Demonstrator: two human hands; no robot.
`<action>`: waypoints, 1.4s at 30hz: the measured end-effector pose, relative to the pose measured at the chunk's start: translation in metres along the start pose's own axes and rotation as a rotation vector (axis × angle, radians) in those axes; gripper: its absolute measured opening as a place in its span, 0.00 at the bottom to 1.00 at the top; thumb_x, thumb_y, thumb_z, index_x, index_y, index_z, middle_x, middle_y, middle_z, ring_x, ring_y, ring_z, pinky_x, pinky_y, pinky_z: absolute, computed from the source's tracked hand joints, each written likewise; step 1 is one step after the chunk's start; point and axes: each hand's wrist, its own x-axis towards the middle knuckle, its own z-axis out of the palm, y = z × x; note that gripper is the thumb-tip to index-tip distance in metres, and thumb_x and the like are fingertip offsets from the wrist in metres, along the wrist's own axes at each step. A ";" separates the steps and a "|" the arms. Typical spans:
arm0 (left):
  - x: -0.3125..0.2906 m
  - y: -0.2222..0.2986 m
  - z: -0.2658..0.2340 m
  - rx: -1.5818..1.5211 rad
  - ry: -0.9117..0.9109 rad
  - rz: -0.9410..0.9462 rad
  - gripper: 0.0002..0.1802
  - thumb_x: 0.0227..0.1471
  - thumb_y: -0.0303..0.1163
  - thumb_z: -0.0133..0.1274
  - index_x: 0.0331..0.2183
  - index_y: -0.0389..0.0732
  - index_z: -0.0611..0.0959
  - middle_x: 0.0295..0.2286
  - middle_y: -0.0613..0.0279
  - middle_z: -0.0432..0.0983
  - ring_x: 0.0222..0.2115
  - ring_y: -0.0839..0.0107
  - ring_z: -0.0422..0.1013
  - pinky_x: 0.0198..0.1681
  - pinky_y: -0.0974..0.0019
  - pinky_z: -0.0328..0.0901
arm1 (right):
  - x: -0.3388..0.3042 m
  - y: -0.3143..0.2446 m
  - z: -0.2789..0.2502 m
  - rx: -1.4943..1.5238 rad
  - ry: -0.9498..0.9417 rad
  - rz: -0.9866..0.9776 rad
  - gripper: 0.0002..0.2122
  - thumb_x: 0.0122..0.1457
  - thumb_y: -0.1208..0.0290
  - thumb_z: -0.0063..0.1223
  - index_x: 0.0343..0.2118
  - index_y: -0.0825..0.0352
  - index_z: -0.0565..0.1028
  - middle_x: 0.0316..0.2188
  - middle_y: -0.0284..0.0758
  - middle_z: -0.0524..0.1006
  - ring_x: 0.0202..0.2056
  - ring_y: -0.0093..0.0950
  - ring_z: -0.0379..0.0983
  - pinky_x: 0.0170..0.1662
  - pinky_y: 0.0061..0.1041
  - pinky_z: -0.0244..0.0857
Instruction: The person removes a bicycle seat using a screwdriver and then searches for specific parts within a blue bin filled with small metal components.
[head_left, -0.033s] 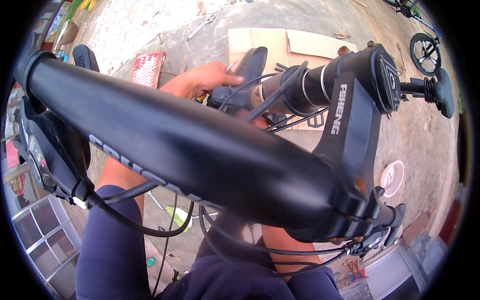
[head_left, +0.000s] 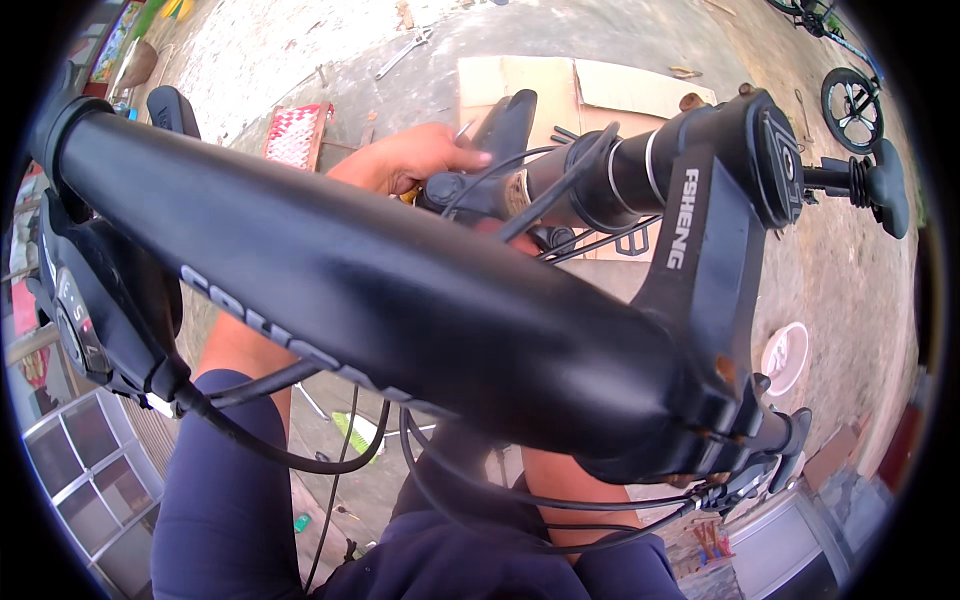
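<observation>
A bicycle's black handlebar (head_left: 350,290) crosses close in front of me, joined to the stem (head_left: 695,240) at right. Beyond it, the head tube (head_left: 560,185) leads left to the fork crown (head_left: 446,190), with black cables around it. My left hand (head_left: 405,158) is at the crown, thumb stretched along it and fingers curled under. A thin metal tip and a bit of yellow show by those fingers; what they hold is unclear. Just a sliver of my right hand (head_left: 505,236) shows below the head tube; handlebar and cables hide its fingers.
Flattened cardboard (head_left: 625,88) lies beneath the fork. A wrench (head_left: 403,55), a red-and-white checked item (head_left: 293,135), a green brush (head_left: 362,440) and a pink basin (head_left: 785,358) are on the floor. The bicycle's saddle (head_left: 887,190) and another bicycle's wheel (head_left: 851,107) are at right.
</observation>
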 end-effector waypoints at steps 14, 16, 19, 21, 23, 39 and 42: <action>-0.002 -0.025 -0.022 -0.165 0.080 0.054 0.11 0.61 0.37 0.56 0.33 0.40 0.80 0.20 0.75 0.71 0.16 0.88 0.61 0.17 0.80 0.58 | -0.025 0.040 0.000 0.409 -0.081 0.318 0.07 0.61 0.74 0.50 0.37 0.70 0.78 0.35 0.40 0.79 0.34 0.33 0.77 0.37 0.30 0.69; 0.011 -0.009 -0.005 -0.217 -0.007 0.094 0.11 0.61 0.38 0.56 0.33 0.40 0.80 0.19 0.77 0.69 0.15 0.88 0.60 0.17 0.80 0.56 | -0.031 0.033 -0.018 0.420 -0.028 0.295 0.07 0.61 0.74 0.50 0.37 0.70 0.78 0.35 0.40 0.79 0.34 0.33 0.77 0.37 0.30 0.68; 0.016 -0.007 -0.001 -0.239 -0.037 0.123 0.10 0.61 0.38 0.56 0.34 0.41 0.79 0.19 0.77 0.68 0.16 0.87 0.60 0.17 0.80 0.56 | -0.033 0.035 -0.026 0.419 -0.005 0.302 0.07 0.61 0.74 0.50 0.37 0.70 0.78 0.35 0.40 0.79 0.34 0.33 0.77 0.36 0.29 0.68; 0.016 -0.009 -0.004 -0.237 -0.051 0.143 0.10 0.61 0.38 0.55 0.34 0.41 0.79 0.19 0.77 0.69 0.16 0.87 0.60 0.16 0.80 0.55 | -0.039 0.037 -0.031 0.427 -0.011 0.320 0.07 0.61 0.74 0.50 0.37 0.70 0.78 0.35 0.40 0.79 0.33 0.33 0.77 0.36 0.29 0.68; 0.015 -0.004 -0.005 -0.179 -0.036 0.137 0.10 0.62 0.38 0.55 0.35 0.41 0.79 0.20 0.76 0.69 0.16 0.87 0.61 0.16 0.81 0.55 | -0.045 0.036 -0.035 0.438 -0.015 0.328 0.07 0.61 0.74 0.50 0.37 0.70 0.78 0.35 0.40 0.79 0.33 0.33 0.77 0.36 0.29 0.68; 0.021 0.013 -0.033 -0.255 0.275 0.416 0.14 0.58 0.41 0.59 0.40 0.43 0.80 0.26 0.76 0.70 0.20 0.88 0.63 0.19 0.84 0.54 | -0.051 0.047 -0.050 0.520 -0.036 0.392 0.07 0.61 0.75 0.49 0.36 0.70 0.78 0.34 0.39 0.78 0.33 0.33 0.77 0.34 0.29 0.68; 0.012 0.005 -0.052 -0.308 0.390 0.402 0.16 0.58 0.41 0.60 0.43 0.42 0.79 0.26 0.75 0.70 0.20 0.87 0.64 0.18 0.83 0.55 | -0.050 0.049 -0.060 0.520 -0.040 0.378 0.07 0.61 0.75 0.49 0.36 0.70 0.77 0.34 0.39 0.78 0.33 0.33 0.77 0.34 0.29 0.68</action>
